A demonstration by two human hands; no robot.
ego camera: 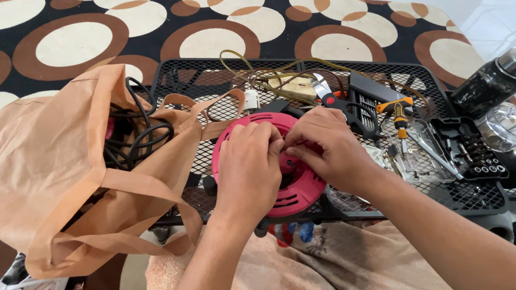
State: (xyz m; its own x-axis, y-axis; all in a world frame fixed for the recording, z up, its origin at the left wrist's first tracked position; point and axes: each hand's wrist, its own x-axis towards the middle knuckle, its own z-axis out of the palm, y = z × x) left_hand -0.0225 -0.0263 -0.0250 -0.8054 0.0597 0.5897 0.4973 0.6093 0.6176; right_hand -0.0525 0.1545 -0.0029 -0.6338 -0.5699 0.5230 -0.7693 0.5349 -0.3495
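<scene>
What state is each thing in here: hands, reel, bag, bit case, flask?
left hand: fingers pinched, resting on the reel
right hand: fingers pinched at the reel's middle
pink cable reel: lying flat on the mesh table
orange cloth bag: open, black cables inside
bit case: open
dark flask: lying tilted, capped

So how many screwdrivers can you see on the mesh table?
1: an orange-and-black-handled screwdriver lies on the black mesh table, right of the right hand and beside the open bit case. Others may be hidden under the clutter or hands.
</scene>
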